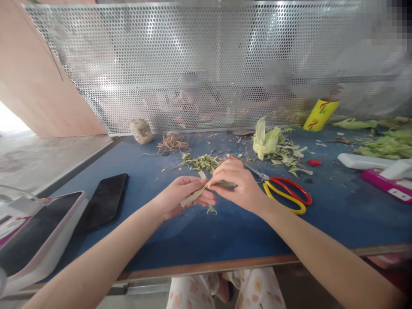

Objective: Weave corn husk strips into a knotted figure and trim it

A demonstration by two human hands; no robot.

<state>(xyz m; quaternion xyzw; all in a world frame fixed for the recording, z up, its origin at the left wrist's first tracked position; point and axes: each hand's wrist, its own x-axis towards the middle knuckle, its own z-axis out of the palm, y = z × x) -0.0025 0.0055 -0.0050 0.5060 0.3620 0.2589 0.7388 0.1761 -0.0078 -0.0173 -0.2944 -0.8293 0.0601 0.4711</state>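
Note:
My left hand (pixel 182 195) and my right hand (pixel 236 184) meet above the middle of the blue table (pixel 199 240). Between them they grip a thin pale green leaf strip (pixel 193 196), the fingers of both hands pinched on it. A small frayed bit hangs below the strip. Just beyond my hands lies a little heap of green scraps (pixel 202 162). Scissors with a red and a yellow handle (pixel 286 193) lie on the table right of my right hand.
A black phone (pixel 104 199) and a white scale (pixel 35 234) sit at the left. Corn husks (pixel 268 141), a yellow roll (pixel 320 113), a red cap (pixel 314 162) and a pink-and-white device (pixel 383 174) lie right. A perforated metal screen (pixel 193 64) closes the back, with people behind it.

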